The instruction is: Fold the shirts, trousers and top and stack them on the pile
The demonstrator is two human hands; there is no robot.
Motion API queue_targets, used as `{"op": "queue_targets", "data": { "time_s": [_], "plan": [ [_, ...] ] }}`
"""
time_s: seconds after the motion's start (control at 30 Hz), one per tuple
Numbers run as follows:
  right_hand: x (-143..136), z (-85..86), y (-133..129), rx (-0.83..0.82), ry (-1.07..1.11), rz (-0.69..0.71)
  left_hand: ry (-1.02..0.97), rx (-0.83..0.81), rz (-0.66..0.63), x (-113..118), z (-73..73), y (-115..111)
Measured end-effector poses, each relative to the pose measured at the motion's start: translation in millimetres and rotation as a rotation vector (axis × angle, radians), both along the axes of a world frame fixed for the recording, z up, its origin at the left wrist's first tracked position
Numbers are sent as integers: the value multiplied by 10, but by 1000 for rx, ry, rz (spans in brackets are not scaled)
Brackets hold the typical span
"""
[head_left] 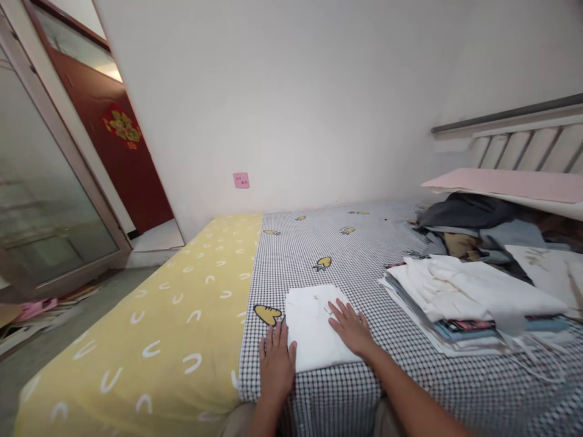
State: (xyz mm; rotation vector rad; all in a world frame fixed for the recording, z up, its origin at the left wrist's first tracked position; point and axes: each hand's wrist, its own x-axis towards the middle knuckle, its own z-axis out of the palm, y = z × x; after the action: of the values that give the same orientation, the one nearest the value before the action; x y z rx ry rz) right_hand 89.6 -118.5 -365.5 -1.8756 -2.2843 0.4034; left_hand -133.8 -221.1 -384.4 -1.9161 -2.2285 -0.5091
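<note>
A white folded stack (314, 334), which looks like paper or thin cloth, lies flat on the bed close in front of me. My left hand (277, 362) rests at its left edge, fingers stretched forward and a little apart. On the upper right part of the stack lies my right hand (351, 328), palm down with the fingers spread. Neither hand grips anything. A small dark mark shows near the top of the stack. Under it is a black-and-white checked bed cover (310, 276) with yellow carrot-like prints.
At the right is a pile of folded white cloth (455, 288) with loose strings. Behind it are dark heaped clothes (473, 209) and a pink board (510, 184). A yellow cover (182, 309) spans the left side of the bed. A wall (296, 109) stands behind.
</note>
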Motion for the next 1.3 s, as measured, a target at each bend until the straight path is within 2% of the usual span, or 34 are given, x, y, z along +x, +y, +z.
{"op": "queue_targets", "data": {
  "time_s": [0.27,0.5,0.67,0.77,0.9,1.0,1.13,1.3],
  "plan": [
    [461,-275,-404,130,106,-26,-17,10,15,-12,-18,-220],
    [507,-514,-858,295,209,-110,62,51,-16,-39,-147,-433],
    [538,-545,-979,396,498,-164,111,56,-9,-25,-266,-550],
    [580,-498,-983,400,779,-215,91,46,-2,2,-251,-577],
    [581,-431,-1121,287,1274,-429,-3,36,41,73,-95,-602],
    [493,-381,-1340,154,1535,-544,-59,85,76,135,36,-617],
    [280,-294,-1607,-155,1761,-473,-39,176,33,172,68,-585],
    [85,-256,-1681,-603,1937,-336,152,253,-276,131,0,-481]
  ]
}}
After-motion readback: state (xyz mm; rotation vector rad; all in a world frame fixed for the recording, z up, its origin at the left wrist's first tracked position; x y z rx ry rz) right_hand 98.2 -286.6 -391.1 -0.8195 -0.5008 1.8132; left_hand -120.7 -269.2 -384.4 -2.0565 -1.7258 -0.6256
